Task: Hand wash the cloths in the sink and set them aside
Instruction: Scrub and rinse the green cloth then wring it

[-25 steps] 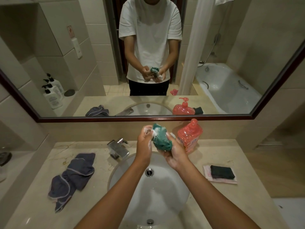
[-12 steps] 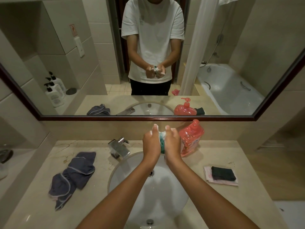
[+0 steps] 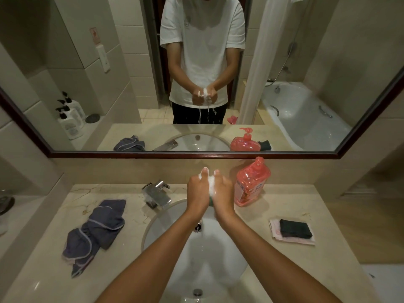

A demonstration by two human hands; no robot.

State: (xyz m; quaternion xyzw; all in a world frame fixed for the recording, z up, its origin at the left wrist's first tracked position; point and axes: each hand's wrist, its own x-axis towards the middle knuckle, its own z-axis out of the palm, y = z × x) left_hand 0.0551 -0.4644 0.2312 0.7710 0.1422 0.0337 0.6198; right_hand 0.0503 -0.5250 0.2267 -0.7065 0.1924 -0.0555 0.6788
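Tightly both hands, left hand [image 3: 197, 190] and right hand [image 3: 223, 192], squeezing soapy green cloth [image 3: 211, 201] above sink [image 3: 166, 226]; could splash suds onto bench [image 3: 273, 259].

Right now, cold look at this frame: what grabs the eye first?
The two hands pressed together over the sink, left hand and right hand squeezing a sudsy green cloth that barely shows between them. Next, the bright red pump bottle standing on the counter just right of them. Then the crumpled blue-grey cloth lying on the counter to the left of the basin.
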